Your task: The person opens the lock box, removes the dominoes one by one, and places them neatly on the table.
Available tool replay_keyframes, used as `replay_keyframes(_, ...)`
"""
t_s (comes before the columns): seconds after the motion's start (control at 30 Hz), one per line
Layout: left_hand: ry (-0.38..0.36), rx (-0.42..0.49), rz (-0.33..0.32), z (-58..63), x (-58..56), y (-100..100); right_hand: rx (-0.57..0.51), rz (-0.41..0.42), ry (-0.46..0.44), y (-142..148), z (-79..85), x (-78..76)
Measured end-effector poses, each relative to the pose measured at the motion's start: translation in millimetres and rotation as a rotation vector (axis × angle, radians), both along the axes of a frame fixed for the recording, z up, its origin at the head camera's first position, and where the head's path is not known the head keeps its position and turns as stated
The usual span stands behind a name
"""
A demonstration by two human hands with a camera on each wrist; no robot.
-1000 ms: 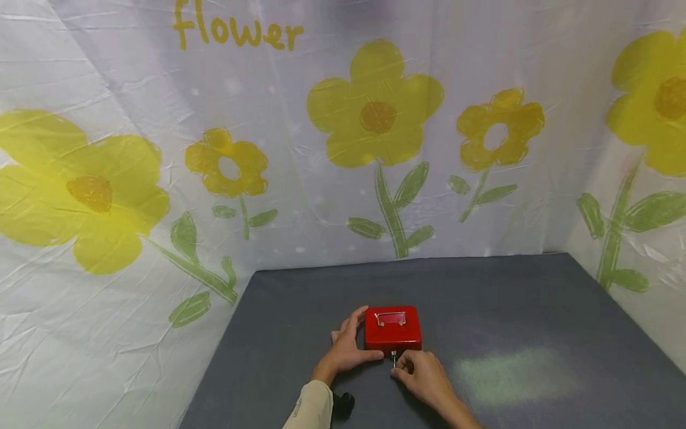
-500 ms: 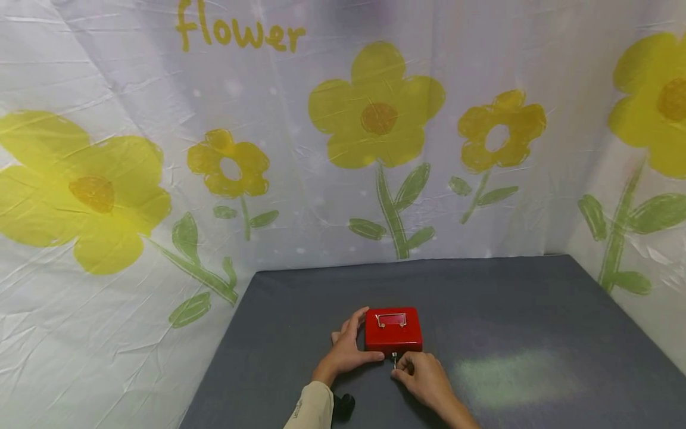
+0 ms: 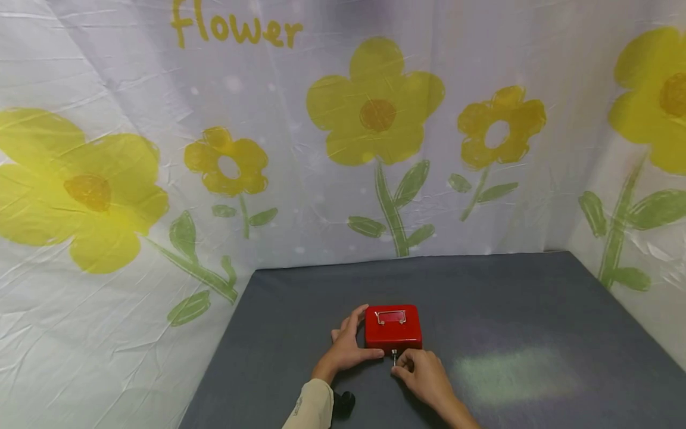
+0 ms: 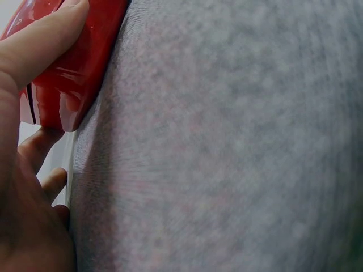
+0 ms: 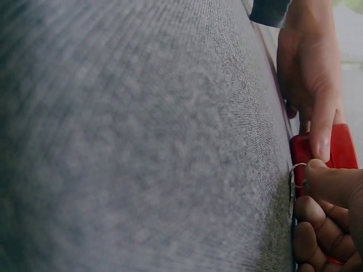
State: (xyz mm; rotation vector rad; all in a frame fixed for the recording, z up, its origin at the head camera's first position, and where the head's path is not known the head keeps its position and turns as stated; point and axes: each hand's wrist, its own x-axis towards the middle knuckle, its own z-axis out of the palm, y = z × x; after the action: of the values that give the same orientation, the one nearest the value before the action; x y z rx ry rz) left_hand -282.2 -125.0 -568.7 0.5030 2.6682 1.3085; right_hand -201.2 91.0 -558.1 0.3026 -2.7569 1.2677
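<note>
A small red metal cash box point(image 3: 393, 337) with a folding wire handle on its lid lies closed on the table. My left hand point(image 3: 347, 350) holds it by the left side, thumb point(image 4: 54, 37) along the front face and fingers round towards the back. At the lock on the front, my right hand point(image 3: 422, 372) pinches a key between thumb and index finger; the hand mostly hides it. From this hand hangs a thin wire key ring point(image 5: 297, 165), with a second metal key point(image 5: 291, 198) dangling beside the box. The other right fingers are curled in.
Dark grey cloth covers the table point(image 3: 300, 310). A black strap-like object point(image 3: 344, 405) shows beside the left wrist. White hangings point(image 3: 300, 179) printed with yellow flowers enclose the back and both sides.
</note>
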Motion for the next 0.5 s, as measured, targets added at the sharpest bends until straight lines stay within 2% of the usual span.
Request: replay_keyframes(0.5,-0.01,-0.003,0.009,-0.4,0.3,0.1,-0.015,-0.039,0.016,-2.7,0.5,0.4)
